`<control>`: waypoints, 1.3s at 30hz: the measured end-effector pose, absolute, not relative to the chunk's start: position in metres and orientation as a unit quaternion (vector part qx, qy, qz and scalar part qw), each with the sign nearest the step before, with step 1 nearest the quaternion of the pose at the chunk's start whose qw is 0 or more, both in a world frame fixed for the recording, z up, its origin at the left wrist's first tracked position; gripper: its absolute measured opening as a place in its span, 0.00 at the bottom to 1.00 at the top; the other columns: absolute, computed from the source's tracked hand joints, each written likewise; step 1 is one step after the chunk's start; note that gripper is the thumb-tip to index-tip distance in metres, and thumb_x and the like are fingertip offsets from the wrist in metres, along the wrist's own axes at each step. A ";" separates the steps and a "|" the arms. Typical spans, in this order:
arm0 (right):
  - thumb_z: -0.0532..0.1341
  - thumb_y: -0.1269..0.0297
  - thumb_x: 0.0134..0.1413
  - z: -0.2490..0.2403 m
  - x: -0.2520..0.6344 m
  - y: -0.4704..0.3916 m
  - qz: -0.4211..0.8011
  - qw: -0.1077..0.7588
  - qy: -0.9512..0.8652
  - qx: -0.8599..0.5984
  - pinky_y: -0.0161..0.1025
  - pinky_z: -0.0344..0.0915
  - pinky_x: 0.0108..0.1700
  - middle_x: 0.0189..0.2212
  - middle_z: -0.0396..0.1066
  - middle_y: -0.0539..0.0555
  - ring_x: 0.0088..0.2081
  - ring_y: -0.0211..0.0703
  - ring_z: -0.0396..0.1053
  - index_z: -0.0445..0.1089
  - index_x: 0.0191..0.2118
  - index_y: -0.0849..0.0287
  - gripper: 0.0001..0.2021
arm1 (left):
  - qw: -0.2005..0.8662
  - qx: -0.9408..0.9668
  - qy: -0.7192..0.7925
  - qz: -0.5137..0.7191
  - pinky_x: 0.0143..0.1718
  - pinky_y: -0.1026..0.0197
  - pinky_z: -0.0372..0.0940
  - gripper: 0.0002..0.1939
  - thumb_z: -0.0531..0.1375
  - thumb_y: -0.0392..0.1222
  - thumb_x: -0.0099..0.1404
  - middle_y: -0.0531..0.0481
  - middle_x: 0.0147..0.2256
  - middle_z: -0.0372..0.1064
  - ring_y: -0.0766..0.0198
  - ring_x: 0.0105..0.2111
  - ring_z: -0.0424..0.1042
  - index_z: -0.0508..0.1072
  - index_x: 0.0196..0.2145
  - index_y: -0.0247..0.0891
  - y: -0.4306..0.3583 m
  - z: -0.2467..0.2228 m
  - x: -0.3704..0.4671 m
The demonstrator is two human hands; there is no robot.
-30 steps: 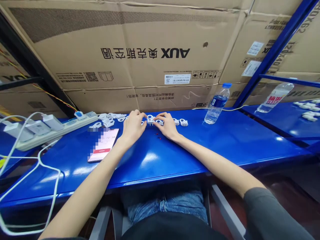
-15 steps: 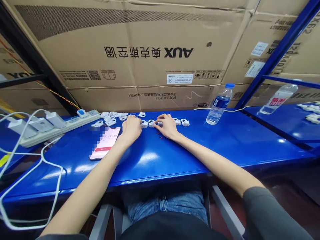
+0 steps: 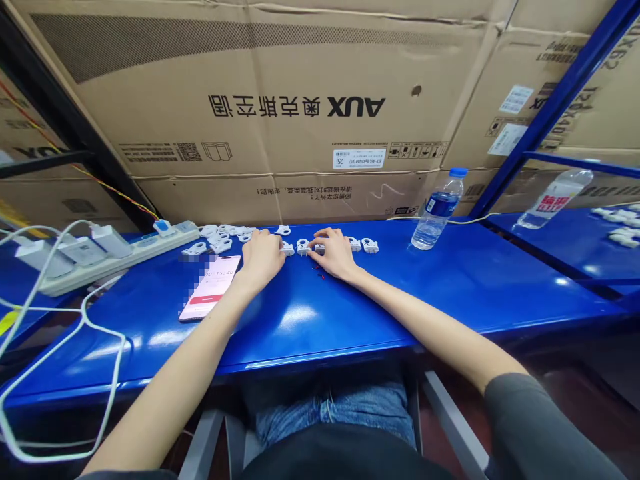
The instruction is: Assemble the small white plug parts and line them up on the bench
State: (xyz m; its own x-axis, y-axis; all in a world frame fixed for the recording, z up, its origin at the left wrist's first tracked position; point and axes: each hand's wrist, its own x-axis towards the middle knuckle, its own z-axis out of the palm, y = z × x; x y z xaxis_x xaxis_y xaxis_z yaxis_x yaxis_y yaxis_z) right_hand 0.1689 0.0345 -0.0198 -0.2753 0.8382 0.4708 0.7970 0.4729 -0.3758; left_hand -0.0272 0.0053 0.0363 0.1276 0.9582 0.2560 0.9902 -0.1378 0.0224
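My left hand (image 3: 263,257) rests on the blue table (image 3: 450,287) with its fingers curled, knuckles beside a small white plastic part (image 3: 288,249). My right hand (image 3: 336,253) lies next to it, fingertips pinched on another white plastic part that they mostly hide. One more white part (image 3: 303,247) sits between the two hands. Two further white parts (image 3: 370,245) continue the row to the right. A few tiny red pieces (image 3: 318,270) lie just in front of my right hand.
A loose pile of white parts (image 3: 220,237) lies at the back left. A phone (image 3: 210,288) lies left of my left arm, a power strip (image 3: 115,257) with chargers and cables beyond it. A water bottle (image 3: 436,212) stands right; cardboard boxes (image 3: 300,107) wall the back.
My left hand has drawn back from the part in the middle and curled its fingers. The part now lies in the row between the hands. My right hand has stayed in place.
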 end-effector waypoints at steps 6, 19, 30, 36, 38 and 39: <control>0.67 0.58 0.63 -0.019 0.169 0.035 0.036 0.320 -0.796 -0.513 0.54 0.64 0.56 0.55 0.74 0.54 0.56 0.57 0.65 0.82 0.45 0.50 0.08 | 0.089 -0.731 -0.665 -0.122 0.48 0.43 0.71 0.15 0.58 0.39 0.68 0.30 0.49 0.74 0.37 0.54 0.70 0.81 0.46 0.34 0.001 0.040 -0.023; 0.65 0.61 0.64 -0.019 0.176 0.035 0.027 0.365 -0.791 -0.490 0.52 0.65 0.59 0.55 0.72 0.58 0.56 0.55 0.66 0.76 0.56 0.54 0.16 | 0.105 -0.740 -0.616 -0.250 0.44 0.49 0.70 0.11 0.58 0.42 0.71 0.37 0.45 0.72 0.42 0.51 0.70 0.80 0.45 0.38 0.005 0.038 -0.020; 0.62 0.61 0.67 0.004 0.195 0.021 -0.038 0.440 -0.802 -0.402 0.52 0.67 0.57 0.53 0.72 0.58 0.55 0.54 0.67 0.74 0.54 0.52 0.13 | 0.150 -0.793 -0.478 -0.346 0.44 0.53 0.68 0.12 0.56 0.45 0.75 0.42 0.42 0.71 0.51 0.46 0.70 0.78 0.46 0.39 0.005 0.030 -0.011; 0.64 0.61 0.64 -0.002 0.196 0.026 -0.051 0.446 -0.807 -0.384 0.52 0.66 0.58 0.50 0.73 0.58 0.53 0.53 0.68 0.77 0.45 0.54 0.07 | 0.170 -0.815 -0.429 -0.350 0.45 0.53 0.68 0.12 0.55 0.43 0.76 0.43 0.40 0.72 0.53 0.44 0.71 0.77 0.46 0.37 0.004 0.024 -0.007; 0.65 0.61 0.64 -0.003 0.197 0.027 -0.053 0.444 -0.805 -0.389 0.52 0.66 0.58 0.51 0.73 0.58 0.53 0.53 0.68 0.77 0.44 0.54 0.07 | 0.168 -0.820 -0.431 -0.338 0.46 0.53 0.67 0.11 0.55 0.43 0.76 0.43 0.40 0.73 0.52 0.44 0.71 0.76 0.46 0.37 0.003 0.024 -0.005; 0.65 0.61 0.63 -0.004 0.197 0.028 -0.055 0.442 -0.805 -0.393 0.52 0.66 0.57 0.51 0.73 0.58 0.53 0.54 0.68 0.77 0.44 0.54 0.07 | 0.166 -0.821 -0.434 -0.330 0.46 0.53 0.67 0.11 0.55 0.43 0.76 0.43 0.41 0.73 0.52 0.44 0.71 0.76 0.46 0.37 0.002 0.025 -0.005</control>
State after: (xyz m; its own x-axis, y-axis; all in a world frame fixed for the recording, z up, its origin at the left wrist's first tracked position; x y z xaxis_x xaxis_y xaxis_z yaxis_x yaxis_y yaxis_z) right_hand 0.1968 0.0278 -0.0037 -0.3012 0.5843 0.7536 0.6808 0.6851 -0.2591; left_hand -0.0046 0.0025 0.0247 0.4048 0.6042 0.6863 0.8233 -0.5674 0.0139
